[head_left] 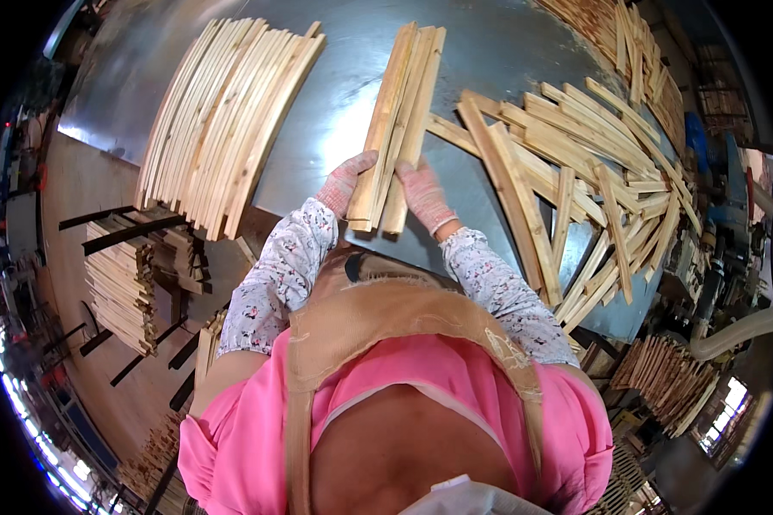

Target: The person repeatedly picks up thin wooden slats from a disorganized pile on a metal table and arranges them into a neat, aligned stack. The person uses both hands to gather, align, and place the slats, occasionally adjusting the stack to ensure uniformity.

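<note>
Both my hands, in pinkish knitted gloves, grip a small bundle of pale wooden strips (pixel 395 129) near its close end. My left hand (pixel 345 184) is closed on the bundle's left edge, its thumb lying over the top. On the opposite edge my right hand (pixel 423 196) is closed too, its fingers partly hidden by the wood. The strips lie side by side, lengthwise away from me, over a shiny metal tabletop (pixel 339 107). A narrow gap shows between the rightmost strip and the others at the near end.
At left, a neat row of wooden strips (pixel 223 120) lies on the tabletop, its near ends overhanging the edge. To the right spreads a loose, criss-crossed heap of strips (pixel 567 146). Below the left edge, more strips (pixel 120 283) sit stacked on a rack with dark bars (pixel 133 236).
</note>
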Demonstrator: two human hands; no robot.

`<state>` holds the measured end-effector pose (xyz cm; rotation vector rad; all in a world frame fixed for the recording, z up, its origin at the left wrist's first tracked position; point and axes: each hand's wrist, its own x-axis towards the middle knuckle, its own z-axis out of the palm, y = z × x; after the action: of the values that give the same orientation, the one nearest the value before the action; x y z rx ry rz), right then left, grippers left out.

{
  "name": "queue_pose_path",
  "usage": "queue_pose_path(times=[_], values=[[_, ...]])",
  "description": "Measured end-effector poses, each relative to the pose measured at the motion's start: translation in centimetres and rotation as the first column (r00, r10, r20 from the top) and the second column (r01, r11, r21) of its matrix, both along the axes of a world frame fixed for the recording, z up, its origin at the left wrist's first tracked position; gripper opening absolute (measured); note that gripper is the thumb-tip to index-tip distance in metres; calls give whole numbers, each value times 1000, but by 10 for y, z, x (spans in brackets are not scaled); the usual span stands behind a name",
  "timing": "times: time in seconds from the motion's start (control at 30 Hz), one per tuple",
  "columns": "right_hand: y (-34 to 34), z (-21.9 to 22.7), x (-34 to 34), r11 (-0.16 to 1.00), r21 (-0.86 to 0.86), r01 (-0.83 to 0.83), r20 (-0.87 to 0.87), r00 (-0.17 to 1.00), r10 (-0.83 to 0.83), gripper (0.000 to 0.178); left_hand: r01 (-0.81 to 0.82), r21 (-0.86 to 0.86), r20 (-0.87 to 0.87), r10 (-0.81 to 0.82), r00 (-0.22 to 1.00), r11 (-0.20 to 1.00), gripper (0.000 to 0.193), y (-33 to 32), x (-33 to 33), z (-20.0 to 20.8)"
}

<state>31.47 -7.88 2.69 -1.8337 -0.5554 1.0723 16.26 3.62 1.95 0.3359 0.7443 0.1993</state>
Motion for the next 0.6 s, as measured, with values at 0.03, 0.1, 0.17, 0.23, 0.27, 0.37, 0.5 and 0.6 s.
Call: queue_pose_path(times=[0.03, 0.1, 0.17, 0.23, 0.27, 0.37, 0.5, 0.6], values=[[3, 5, -5, 1000, -2, 23, -70, 997, -23, 47, -24, -13, 79, 25, 997, 1000, 54, 5, -17, 4], [17, 22, -17, 994, -32, 104, -256, 961, -108, 50, -41, 1, 102, 41, 994, 999, 50, 19, -43, 14], [27, 19, -33, 1000, -14, 23, -160, 987, -25, 57, -40, -26, 42, 42, 998, 999, 51, 28, -54, 10], [38, 9, -63, 998, 26, 63, -74, 995, -61, 62, -35, 69, -148, 45, 988, 997, 57, 24, -54, 10], [50, 23, -81, 997, -64, 38, 34, 999, -36, 65, -96, 116, -103, 108, 989, 989, 64, 20, -57, 1], [71, -1, -91, 998, 31, -55, -122, 991, 59, 70, 37, 556, -258, 130, 957, 830, 79, 39, -69, -17], [88, -38, -102, 930, -119, -347, -6, 937, 349, 80, 532, 656, -554, -137, 821, 536, 88, 69, -110, 2], [91, -62, -112, 933, -209, -294, -11, 954, 299, 85, 639, 559, -674, -159, 721, 528, 91, 87, -135, 19]])
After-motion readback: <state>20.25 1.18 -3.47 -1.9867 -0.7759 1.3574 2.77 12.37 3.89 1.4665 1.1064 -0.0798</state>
